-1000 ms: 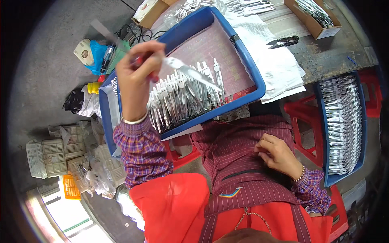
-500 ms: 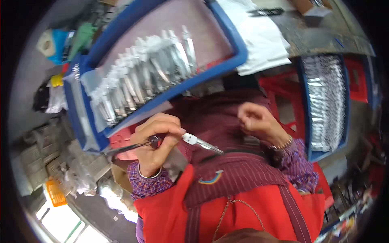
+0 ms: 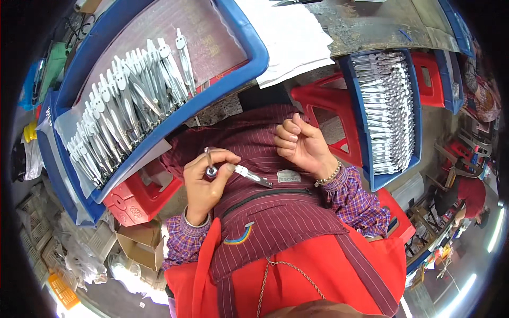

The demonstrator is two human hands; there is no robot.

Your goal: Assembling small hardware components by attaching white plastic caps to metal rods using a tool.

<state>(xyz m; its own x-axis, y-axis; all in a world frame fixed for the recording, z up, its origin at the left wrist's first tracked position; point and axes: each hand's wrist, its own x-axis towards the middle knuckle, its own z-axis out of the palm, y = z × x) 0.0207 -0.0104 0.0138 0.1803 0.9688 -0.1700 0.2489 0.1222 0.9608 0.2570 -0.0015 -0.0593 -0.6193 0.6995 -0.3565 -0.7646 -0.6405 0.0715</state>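
My left hand [image 3: 205,183] is closed with a drawing compass [image 3: 253,176] pinched between thumb and fingers. The compass has a white head, and its folded metal legs point right over my apron. A thin metal tool with a round end [image 3: 211,171], perhaps a screwdriver, also sits in that hand; its full shape is hidden. My right hand [image 3: 303,144] is raised to the right of the compass, apart from it, fingers curled in and thumb up. Whether it holds something small is hidden. Many similar compasses [image 3: 127,93] lie in a row in a blue tray [image 3: 183,116] at the upper left.
A second blue tray [image 3: 417,132], packed with compasses, rests on the right by red stools [image 3: 339,146]. White sheets [image 3: 286,40] lie on the worktable [image 3: 371,32]. An open cardboard box [image 3: 140,246] stands at lower left. Another person [image 3: 466,199] is far right.
The view has shifted, moving the trays left in the picture. The tool in my left hand has swung from pointing left to pointing up. My right hand has turned, its curled fingers now facing me.
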